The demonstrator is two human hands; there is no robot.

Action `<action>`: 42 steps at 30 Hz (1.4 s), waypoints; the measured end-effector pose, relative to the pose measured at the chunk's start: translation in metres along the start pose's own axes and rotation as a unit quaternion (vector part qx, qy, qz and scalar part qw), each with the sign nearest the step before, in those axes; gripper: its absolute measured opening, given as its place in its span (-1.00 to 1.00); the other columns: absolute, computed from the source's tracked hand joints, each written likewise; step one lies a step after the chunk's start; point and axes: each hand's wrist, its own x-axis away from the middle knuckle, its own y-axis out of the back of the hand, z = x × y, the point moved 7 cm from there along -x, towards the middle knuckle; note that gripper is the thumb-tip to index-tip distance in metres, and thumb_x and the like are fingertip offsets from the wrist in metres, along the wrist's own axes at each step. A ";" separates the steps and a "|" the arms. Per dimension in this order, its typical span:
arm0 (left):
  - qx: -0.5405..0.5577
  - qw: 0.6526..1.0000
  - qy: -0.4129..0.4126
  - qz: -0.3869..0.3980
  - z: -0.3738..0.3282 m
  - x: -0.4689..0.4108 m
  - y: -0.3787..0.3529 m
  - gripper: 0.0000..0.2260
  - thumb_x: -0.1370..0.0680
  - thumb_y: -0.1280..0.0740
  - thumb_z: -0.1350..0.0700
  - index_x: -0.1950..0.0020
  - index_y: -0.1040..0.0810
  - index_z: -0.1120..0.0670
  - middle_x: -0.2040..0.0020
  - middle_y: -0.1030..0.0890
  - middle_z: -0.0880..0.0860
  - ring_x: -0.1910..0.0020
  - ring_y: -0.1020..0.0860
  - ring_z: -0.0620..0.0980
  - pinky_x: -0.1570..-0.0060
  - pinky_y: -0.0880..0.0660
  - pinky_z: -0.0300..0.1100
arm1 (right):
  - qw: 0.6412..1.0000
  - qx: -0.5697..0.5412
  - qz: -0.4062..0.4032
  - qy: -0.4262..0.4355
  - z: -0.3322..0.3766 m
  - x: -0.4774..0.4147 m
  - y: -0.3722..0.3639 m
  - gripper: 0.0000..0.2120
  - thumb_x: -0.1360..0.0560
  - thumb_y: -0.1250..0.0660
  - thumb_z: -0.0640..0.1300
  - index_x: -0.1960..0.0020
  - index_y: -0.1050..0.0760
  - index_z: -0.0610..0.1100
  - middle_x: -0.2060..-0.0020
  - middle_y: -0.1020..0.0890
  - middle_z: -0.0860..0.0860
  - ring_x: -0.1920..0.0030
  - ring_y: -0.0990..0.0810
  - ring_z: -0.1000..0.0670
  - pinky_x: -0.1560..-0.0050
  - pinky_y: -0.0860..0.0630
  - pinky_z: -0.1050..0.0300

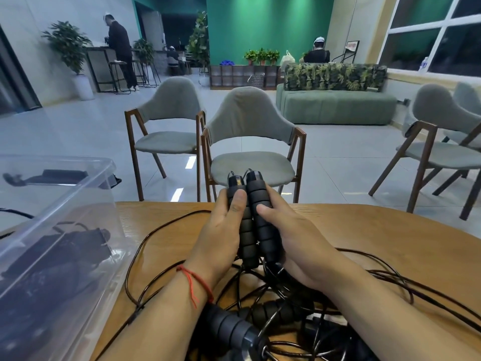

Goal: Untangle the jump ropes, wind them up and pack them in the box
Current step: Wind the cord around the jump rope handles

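Two black foam jump rope handles (256,225) stand side by side, upright, above the wooden table (364,230). My left hand (221,230) grips the left handle, thumb laid on its front. My right hand (289,241) grips the right handle, thumb across its foam. A tangle of thin black rope (156,256) spreads over the table below my hands. More black handles (229,327) lie in the tangle near my forearms. The clear plastic box (59,230) stands at the left, with dark rope bundles showing through its wall.
Grey chairs (250,142) with wooden legs stand just beyond the table's far edge, more at the right. A green sofa (335,105) and plants are farther back. People stand and sit in the distance.
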 end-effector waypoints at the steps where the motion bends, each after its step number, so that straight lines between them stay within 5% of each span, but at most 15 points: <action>1: -0.026 1.000 -0.014 -0.011 -0.002 -0.001 0.001 -0.71 -0.63 -0.21 -0.25 -0.26 -0.54 -0.20 -0.08 -0.71 -0.12 -0.08 -0.69 -0.14 0.06 -0.65 -0.22 | 1.000 0.001 -0.002 0.008 0.003 0.001 0.000 -0.61 -0.76 -0.18 -0.04 -0.49 -0.42 0.35 -0.32 -0.67 0.06 -0.34 -0.65 -0.06 -0.30 -0.62 -0.23; 8: -0.090 0.991 -0.027 -0.098 -0.005 0.002 0.011 -0.60 -0.52 -0.34 -0.29 -0.27 -0.40 -0.16 -0.10 -0.61 -0.03 -0.04 -0.67 -0.14 0.02 -0.68 -0.14 | 0.988 0.119 -0.069 0.071 0.008 -0.003 0.007 -0.50 -0.74 -0.28 -0.06 -0.54 -0.31 0.42 -0.35 -0.63 0.15 -0.36 -0.62 0.06 -0.41 -0.56 -0.15; 11: -0.091 0.994 -0.013 -0.057 -0.004 0.002 0.003 -0.72 -0.61 -0.28 -0.27 -0.25 -0.46 -0.19 -0.09 -0.65 -0.11 -0.05 -0.65 -0.24 -0.02 -0.65 -0.17 | 0.972 0.196 -0.095 0.093 0.013 -0.002 0.007 -0.36 -0.73 -0.29 -0.02 -0.61 -0.08 0.48 -0.44 -0.53 0.25 -0.41 -0.54 0.18 -0.46 -0.52 -0.02; 16: -0.034 0.999 0.012 0.014 -0.005 0.004 -0.015 -0.76 -0.65 -0.35 -0.10 -0.31 -0.51 -0.16 -0.08 -0.71 -0.16 -0.10 -0.68 -0.21 0.03 -0.62 -0.28 | 0.966 0.244 -0.059 0.060 0.010 0.004 -0.006 -0.29 -0.76 -0.13 -0.12 -0.67 0.15 0.41 -0.65 -0.19 0.26 -0.61 -0.21 0.22 -0.67 -0.18 -0.04; 19: -0.021 0.999 0.020 0.029 -0.008 0.005 -0.017 -0.83 -0.71 -0.27 -0.03 -0.30 -0.51 -0.18 -0.05 -0.71 -0.21 -0.05 -0.67 -0.27 0.08 -0.58 -0.37 | 0.968 0.248 -0.032 0.027 0.009 0.007 -0.008 -0.21 -0.63 -0.12 -0.05 -0.62 0.24 0.47 -0.66 -0.14 0.27 -0.61 -0.19 0.18 -0.68 -0.15 -0.06; 23: -0.027 1.000 0.011 0.006 -0.009 0.005 -0.011 -0.78 -0.73 -0.23 -0.05 -0.36 -0.51 -0.22 -0.09 -0.72 -0.20 -0.10 -0.67 -0.24 0.01 -0.61 -0.29 | 0.957 0.286 -0.027 0.041 0.011 0.004 -0.007 -0.20 -0.67 -0.17 -0.07 -0.60 0.22 0.52 -0.65 -0.20 0.30 -0.58 -0.27 0.23 -0.64 -0.24 -0.03; 27: 0.018 1.000 0.012 -0.009 -0.009 0.004 -0.006 -0.75 -0.73 -0.21 -0.03 -0.40 -0.51 -0.13 -0.17 -0.70 -0.07 -0.23 -0.66 -0.09 -0.24 -0.60 -0.05 | 0.935 0.340 -0.030 0.101 0.022 0.007 -0.011 -0.21 -0.72 -0.31 -0.10 -0.68 0.09 0.39 -0.59 -0.26 0.38 -0.51 -0.27 0.41 -0.51 -0.30 0.34; 29: 0.028 0.999 0.020 0.015 -0.009 0.004 -0.009 -0.74 -0.72 -0.27 0.00 -0.41 -0.49 -0.15 -0.21 -0.68 0.00 -0.25 -0.66 -0.01 -0.26 -0.60 0.05 | 0.922 0.362 -0.048 0.128 0.027 0.008 -0.010 -0.20 -0.68 -0.37 -0.18 -0.70 -0.03 0.31 -0.60 -0.27 0.35 -0.55 -0.28 0.33 -0.54 -0.33 0.24; 31: 0.022 0.999 0.026 0.026 -0.008 0.004 -0.011 -0.73 -0.70 -0.31 0.05 -0.39 -0.49 -0.19 -0.18 -0.68 0.03 -0.20 -0.68 0.03 -0.19 -0.64 0.04 | 0.916 0.370 -0.062 0.142 0.028 0.008 -0.009 -0.19 -0.64 -0.41 -0.26 -0.70 -0.12 0.25 -0.58 -0.31 0.32 -0.54 -0.35 0.23 -0.52 -0.41 0.20; 34: -0.020 0.999 0.020 -0.016 -0.007 0.001 -0.001 -0.69 -0.66 -0.34 0.16 -0.30 -0.51 -0.20 -0.07 -0.66 0.06 -0.09 -0.66 0.13 -0.05 -0.64 0.03 | 0.906 0.390 -0.070 0.151 0.034 0.010 -0.011 -0.25 -0.64 -0.42 -0.18 -0.67 -0.18 0.28 -0.53 -0.35 0.33 -0.48 -0.40 0.24 -0.30 -0.41 0.48; 36: -0.064 0.997 0.004 -0.034 -0.008 0.000 0.007 -0.68 -0.62 -0.33 0.22 -0.24 -0.52 -0.19 -0.03 -0.60 0.14 0.05 -0.59 0.10 0.05 -0.57 0.02 | 0.898 0.397 -0.085 0.171 0.040 0.014 -0.011 -0.26 -0.63 -0.42 -0.16 -0.64 -0.19 0.31 -0.51 -0.34 0.34 -0.48 -0.37 0.27 -0.34 -0.39 0.40; 40: -0.189 0.981 -0.050 0.015 -0.014 0.003 0.003 -0.78 -0.54 -0.40 0.23 -0.04 -0.54 -0.09 0.17 -0.55 0.11 0.28 -0.51 -0.02 0.25 -0.49 -0.11 | 0.892 0.358 -0.131 0.242 0.062 0.022 0.003 -0.11 -0.48 -0.33 -0.47 -0.65 -0.22 0.15 -0.60 -0.27 0.24 -0.36 -0.46 0.14 -0.24 -0.48 0.27; 42: -0.276 0.958 -0.067 0.034 -0.013 0.006 -0.002 -0.78 -0.49 -0.42 0.18 0.02 -0.52 -0.13 0.24 -0.56 0.02 0.30 -0.53 -0.06 0.30 -0.51 -0.10 | 0.871 0.381 -0.129 0.283 0.069 0.022 0.009 -0.10 -0.42 -0.24 -0.56 -0.63 -0.31 0.08 -0.62 -0.30 0.18 -0.54 -0.32 0.23 -0.40 -0.38 0.37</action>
